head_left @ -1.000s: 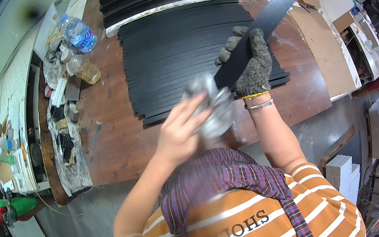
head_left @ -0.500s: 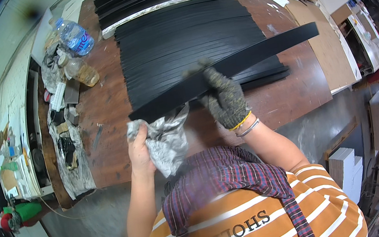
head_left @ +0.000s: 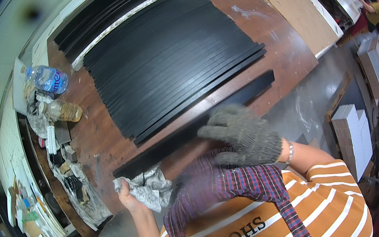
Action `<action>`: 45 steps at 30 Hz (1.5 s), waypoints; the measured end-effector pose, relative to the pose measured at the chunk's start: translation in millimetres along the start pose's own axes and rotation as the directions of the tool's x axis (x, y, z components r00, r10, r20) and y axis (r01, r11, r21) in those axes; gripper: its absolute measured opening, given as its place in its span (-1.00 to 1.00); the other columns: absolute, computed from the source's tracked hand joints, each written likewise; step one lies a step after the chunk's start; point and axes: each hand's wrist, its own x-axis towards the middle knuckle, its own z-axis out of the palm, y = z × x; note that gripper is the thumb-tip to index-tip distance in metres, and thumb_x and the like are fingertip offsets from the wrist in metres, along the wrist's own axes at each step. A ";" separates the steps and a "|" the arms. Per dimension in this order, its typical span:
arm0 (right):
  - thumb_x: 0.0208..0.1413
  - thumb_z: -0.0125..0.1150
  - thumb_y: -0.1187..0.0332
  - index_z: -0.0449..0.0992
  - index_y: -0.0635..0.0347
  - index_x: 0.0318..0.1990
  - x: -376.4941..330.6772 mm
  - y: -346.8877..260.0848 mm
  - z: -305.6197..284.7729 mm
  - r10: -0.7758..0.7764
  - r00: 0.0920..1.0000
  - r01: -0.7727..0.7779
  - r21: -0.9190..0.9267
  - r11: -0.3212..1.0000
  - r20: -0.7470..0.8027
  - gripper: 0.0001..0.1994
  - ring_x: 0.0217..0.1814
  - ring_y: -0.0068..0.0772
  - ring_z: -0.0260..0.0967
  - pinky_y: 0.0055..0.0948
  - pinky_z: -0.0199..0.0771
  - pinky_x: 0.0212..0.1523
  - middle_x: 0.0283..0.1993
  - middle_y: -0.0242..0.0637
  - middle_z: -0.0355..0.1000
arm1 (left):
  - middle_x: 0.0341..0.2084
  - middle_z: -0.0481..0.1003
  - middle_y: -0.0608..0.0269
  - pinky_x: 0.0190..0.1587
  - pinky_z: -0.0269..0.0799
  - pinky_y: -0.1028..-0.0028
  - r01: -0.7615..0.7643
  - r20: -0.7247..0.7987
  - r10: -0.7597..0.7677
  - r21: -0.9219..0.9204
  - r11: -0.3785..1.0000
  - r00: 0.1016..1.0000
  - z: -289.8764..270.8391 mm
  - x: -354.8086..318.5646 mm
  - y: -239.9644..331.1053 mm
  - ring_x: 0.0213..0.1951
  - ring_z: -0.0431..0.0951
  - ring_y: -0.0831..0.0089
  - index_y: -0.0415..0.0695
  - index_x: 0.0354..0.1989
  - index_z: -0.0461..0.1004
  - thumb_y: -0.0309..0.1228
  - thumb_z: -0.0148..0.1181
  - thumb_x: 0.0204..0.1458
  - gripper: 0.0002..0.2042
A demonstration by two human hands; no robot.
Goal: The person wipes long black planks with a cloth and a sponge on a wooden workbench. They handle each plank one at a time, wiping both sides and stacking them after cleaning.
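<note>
My bare left hand (head_left: pixel 132 203) is closed on a crumpled grey-and-white rag (head_left: pixel 153 189), at the left end of a long black strip (head_left: pixel 200 121). Whether its fingers also pinch the strip is hidden by the rag. The strip runs slantwise along the near part of the brown table (head_left: pixel 285 66), in front of the laid-out black strips (head_left: pixel 165 58). My right hand (head_left: pixel 246 134), in a dark knitted glove, hovers over the near side of the single strip. Its fingers are stretched out and hold nothing; contact with the strip cannot be made out.
More black strips (head_left: pixel 108 14) lie behind a whitish bar (head_left: pixel 125 27). At the left stand a clear bottle (head_left: pixel 49 80) and a bottle of yellowish liquid (head_left: pixel 63 111), beside stained cloth and small pieces (head_left: pixel 73 181). White stacked panels (head_left: pixel 351 137) and another person (head_left: pixel 370 10) are at the right.
The single strip has come down nearer the table's front edge. My right hand has let go of it and moved nearer to me. The view has turned.
</note>
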 end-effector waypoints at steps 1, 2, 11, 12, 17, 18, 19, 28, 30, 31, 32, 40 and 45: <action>-0.19 0.44 0.09 0.52 0.06 0.04 -6.6 6.2 -2.8 -0.051 0.996 0.039 -0.157 0.987 -0.075 -0.43 -0.12 -0.12 0.52 -0.09 0.50 -0.06 -0.15 -0.21 0.53 | -0.03 0.56 0.05 0.14 0.48 0.04 0.063 0.107 -0.057 -0.056 0.996 0.993 -0.5 -5.7 2.4 -0.01 0.59 0.06 -0.21 0.08 0.44 -0.33 0.14 0.23 -0.69; -0.21 0.45 0.07 0.52 0.06 0.05 -16.5 10.1 -0.2 -0.038 0.994 0.011 -0.268 0.963 -0.099 -0.41 -0.12 -0.10 0.51 -0.08 0.49 -0.06 -0.15 -0.20 0.53 | -0.04 0.56 0.06 0.12 0.49 0.04 0.074 0.073 -0.074 0.014 0.997 0.995 1.6 -9.6 2.8 -0.02 0.60 0.07 -0.21 0.08 0.44 -0.33 0.14 0.23 -0.69; -0.13 0.35 0.13 0.58 0.03 -0.17 -150.3 -5.7 81.5 0.745 0.662 -0.745 -0.033 0.666 0.086 -0.65 -0.14 0.05 0.52 -0.10 0.50 -0.15 -0.20 -0.11 0.57 | -0.18 0.56 0.13 -0.14 0.58 0.23 0.105 0.128 -0.128 0.173 0.979 0.983 26.0 2.5 -15.0 -0.21 0.62 0.27 -0.22 -0.04 0.44 -0.33 0.12 0.29 -0.78; -0.16 0.40 0.15 0.58 0.12 -0.10 -165.7 -6.3 84.0 0.823 0.558 -0.826 -0.027 0.564 0.108 -0.57 -0.14 0.06 0.54 -0.10 0.51 -0.11 -0.19 -0.04 0.57 | -0.17 0.56 0.08 -0.15 0.59 0.24 -0.058 0.105 0.032 0.254 0.965 0.994 17.5 6.2 -10.5 -0.22 0.62 0.26 -0.26 -0.02 0.44 -0.37 0.09 0.31 -0.78; -0.23 0.54 0.26 0.52 0.39 -0.05 -208.1 42.1 85.1 0.921 0.305 -0.869 0.326 0.373 -0.241 -0.43 -0.24 -0.06 0.56 -0.21 0.54 -0.17 -0.28 -0.02 0.57 | -0.12 0.55 -0.01 -0.04 0.51 0.23 -0.403 -0.011 0.649 0.777 0.484 0.760 -24.9 9.0 -10.6 -0.14 0.58 0.21 -0.38 0.04 0.42 -0.45 0.16 0.22 -0.71; -0.23 0.54 0.30 0.51 0.40 -0.09 -214.0 61.9 76.5 0.914 0.330 -0.818 0.412 0.401 -0.235 -0.48 -0.31 -0.16 0.52 -0.25 0.53 -0.24 -0.33 -0.09 0.55 | -0.12 0.55 -0.01 0.00 0.49 0.22 -0.347 0.076 0.683 0.898 0.269 0.726 -24.2 9.1 -22.7 -0.13 0.57 0.17 -0.39 0.07 0.41 -0.46 0.21 0.18 -0.66; -0.22 0.54 0.35 0.50 0.41 -0.13 -216.4 84.2 69.0 0.955 0.249 -0.839 0.456 0.297 -0.164 -0.52 -0.39 -0.27 0.49 -0.29 0.52 -0.31 -0.39 -0.15 0.53 | -0.12 0.56 -0.02 0.04 0.46 0.20 -0.222 0.115 0.695 0.973 0.066 0.709 -18.6 8.8 -35.7 -0.11 0.57 0.14 -0.40 0.09 0.39 -0.46 0.25 0.14 -0.61; -0.23 0.52 0.40 0.50 0.33 -0.27 -301.0 206.3 -32.6 0.928 0.265 -0.791 0.491 0.365 -0.263 -0.64 -0.40 -0.34 0.38 -0.32 0.42 -0.32 -0.43 -0.28 0.44 | 0.25 0.29 -0.17 0.39 0.02 0.05 -0.399 0.612 0.491 0.785 -0.474 0.620 202.1 13.9 -285.0 0.32 0.17 -0.10 -0.37 0.27 0.27 -0.27 0.25 -0.02 -0.32; -0.25 0.52 0.39 0.50 0.32 -0.29 -326.8 214.3 -47.9 0.873 0.326 -0.811 0.368 0.456 -0.363 -0.64 -0.41 -0.27 0.41 -0.26 0.42 -0.32 -0.44 -0.22 0.45 | 0.24 0.31 -0.16 0.39 0.02 0.04 -0.533 0.669 0.437 0.743 -0.405 0.601 262.7 1.0 -330.5 0.32 0.18 -0.10 -0.33 0.30 0.27 -0.30 0.21 -0.01 -0.34; -0.25 0.51 0.38 0.49 0.31 -0.30 -339.4 216.5 -54.8 0.873 0.313 -0.854 0.292 0.431 -0.374 -0.64 -0.40 -0.26 0.42 -0.24 0.42 -0.31 -0.44 -0.22 0.45 | 0.26 0.32 -0.09 0.39 0.03 0.01 -0.632 0.703 0.354 0.710 -0.309 0.617 290.0 -6.6 -349.8 0.32 0.20 -0.06 -0.24 0.31 0.28 -0.31 0.20 -0.02 -0.35; -0.26 0.51 0.39 0.49 0.31 -0.31 -350.6 216.8 -57.7 0.854 0.319 -0.843 0.288 0.454 -0.411 -0.65 -0.42 -0.28 0.42 -0.26 0.42 -0.33 -0.46 -0.23 0.45 | 0.24 0.36 -0.02 0.39 0.08 0.00 -0.701 0.762 0.226 0.647 -0.301 0.607 315.5 -12.5 -366.2 0.32 0.24 -0.01 -0.17 0.30 0.33 -0.35 0.20 -0.03 -0.38; -0.26 0.47 0.45 0.49 0.28 -0.34 -436.2 208.4 -58.6 0.937 0.010 -0.754 0.613 0.236 -0.349 -0.71 -0.54 -0.53 0.37 -0.42 0.38 -0.50 -0.54 -0.34 0.42 | -0.02 0.49 -0.07 0.21 0.28 0.05 -0.868 0.872 0.288 0.458 -0.191 0.396 392.6 -10.3 -410.3 0.09 0.43 0.01 -0.22 0.02 0.48 -0.51 0.18 -0.05 -0.62; -0.29 0.51 0.40 0.49 0.26 -0.34 -469.0 200.1 -36.6 0.937 -0.155 -0.729 0.676 0.106 -0.313 -0.66 -0.47 -0.58 0.35 -0.45 0.39 -0.47 -0.51 -0.44 0.40 | -0.09 0.57 0.00 0.14 0.44 0.25 -0.944 0.992 -0.122 0.057 0.325 0.018 433.5 -35.8 -465.7 0.05 0.54 0.11 -0.18 0.05 0.54 -0.75 0.13 -0.07 -0.55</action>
